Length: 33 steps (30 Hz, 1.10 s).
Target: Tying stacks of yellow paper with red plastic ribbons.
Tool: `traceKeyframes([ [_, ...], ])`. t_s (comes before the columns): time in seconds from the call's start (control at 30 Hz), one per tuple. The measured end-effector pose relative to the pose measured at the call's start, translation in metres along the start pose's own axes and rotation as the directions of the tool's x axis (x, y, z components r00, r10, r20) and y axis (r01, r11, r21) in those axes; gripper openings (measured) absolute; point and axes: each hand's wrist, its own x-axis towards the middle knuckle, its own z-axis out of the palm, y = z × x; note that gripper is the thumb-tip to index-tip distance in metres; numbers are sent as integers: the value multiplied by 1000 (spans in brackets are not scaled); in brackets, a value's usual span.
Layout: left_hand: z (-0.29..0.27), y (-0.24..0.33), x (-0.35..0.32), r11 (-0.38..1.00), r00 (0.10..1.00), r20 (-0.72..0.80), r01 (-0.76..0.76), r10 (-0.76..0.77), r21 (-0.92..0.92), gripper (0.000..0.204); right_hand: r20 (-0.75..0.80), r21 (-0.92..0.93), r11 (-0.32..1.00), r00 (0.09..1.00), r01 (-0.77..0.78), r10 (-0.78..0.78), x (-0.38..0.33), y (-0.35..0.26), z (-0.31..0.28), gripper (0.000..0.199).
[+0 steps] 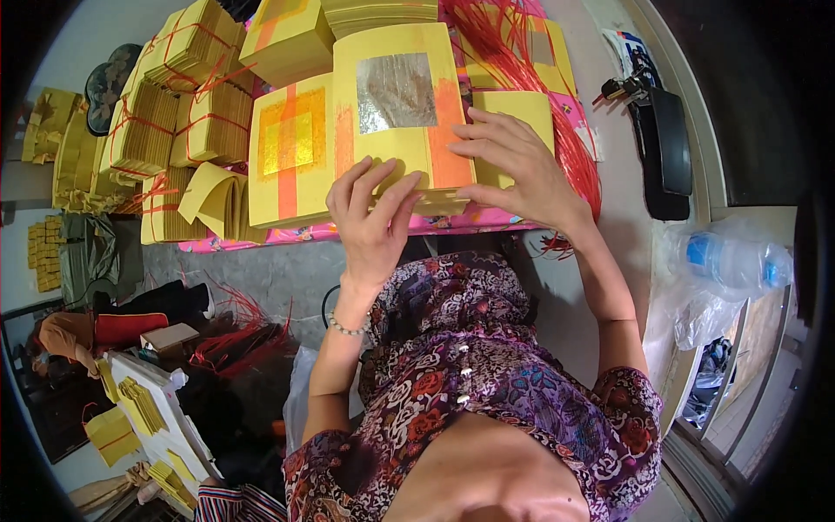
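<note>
In front of me stands a thick stack of yellow paper (pixel 391 152) with a silver foil square (pixel 396 93) and orange bands on its top sheet. My left hand (pixel 370 217) rests at the stack's near left edge, fingers bent and apart. My right hand (pixel 522 165) is spread at its right side, fingertips over the orange band and thumb by the near corner. Neither hand is closed around the stack. Just left of it sits another yellow stack (pixel 265 187) with a gold and orange square (pixel 291 139).
Bundles of yellow paper tied with red strips (pixel 139 130) crowd the table's left. Long red strips (pixel 570 165) hang over the right side of the pink cloth (pixel 304 233). On the floor lie more red strips (pixel 239 344). A plastic-wrapped bottle (pixel 726 259) is at right.
</note>
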Motion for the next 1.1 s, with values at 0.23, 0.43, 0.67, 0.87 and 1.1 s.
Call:
traceKeyframes([
  [0.23,4,-2,3,1000,1000,23,-2,3,-23,27,46,27,999,999,-21,20,1,3,-1,44],
  [0.43,0,-1,4,999,999,39,-2,4,-47,30,47,16,1000,999,-11,10,0,3,-5,42],
  [0.67,0,-6,1,1000,1000,15,10,-10,-27,35,-179,83,996,982,-40,54,47,31,-2,35],
  [0.87,-1,-3,-1,998,999,46,-18,21,-62,35,-166,-35,999,986,25,-31,134,89,23,34],
  [1.1,0,-7,5,998,997,62,-35,38,-49,34,54,-29,999,998,-18,19,171,99,44,33],
])
